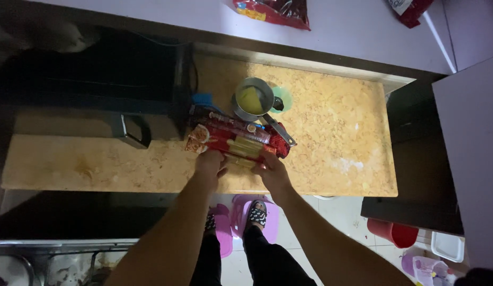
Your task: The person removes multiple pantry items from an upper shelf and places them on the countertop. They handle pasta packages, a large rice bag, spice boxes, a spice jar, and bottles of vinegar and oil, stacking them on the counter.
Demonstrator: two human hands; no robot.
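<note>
- My forearms reach forward; left hand (209,163) and right hand (273,172) each close a grip on the near edge of a red snack packet (233,140).
- Packet lies on the yellow speckled desk (331,127).
- Metal saucepan (252,99) sits just behind the packet.

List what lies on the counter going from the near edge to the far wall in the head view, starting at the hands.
Left hand and right hand on the near edge of the red packet → metal saucepan holding something yellow → pale ledge → red bag.
</note>
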